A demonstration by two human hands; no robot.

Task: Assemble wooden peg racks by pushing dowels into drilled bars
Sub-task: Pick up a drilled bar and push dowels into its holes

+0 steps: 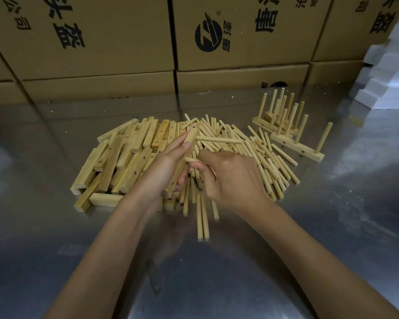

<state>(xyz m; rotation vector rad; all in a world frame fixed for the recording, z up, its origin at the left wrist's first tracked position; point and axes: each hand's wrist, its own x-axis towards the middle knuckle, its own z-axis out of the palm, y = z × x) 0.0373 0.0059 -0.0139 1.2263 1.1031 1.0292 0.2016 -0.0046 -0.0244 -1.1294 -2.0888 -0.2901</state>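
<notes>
My left hand (166,166) grips a drilled wooden bar (190,140) that slants up and away over the piles. One dowel (219,140) sticks out sideways from the bar's upper part. My right hand (230,178) pinches a second dowel (191,160), whose end meets the bar lower down. Most of this dowel is hidden inside my fingers. A heap of loose drilled bars (120,162) lies to the left. Loose dowels (267,157) are spread to the right and under my hands.
Finished peg racks (283,118) stand at the back right on the shiny metal table (217,272). Stacked cardboard boxes (124,42) wall off the back. White foam blocks (389,72) are stacked at the far right.
</notes>
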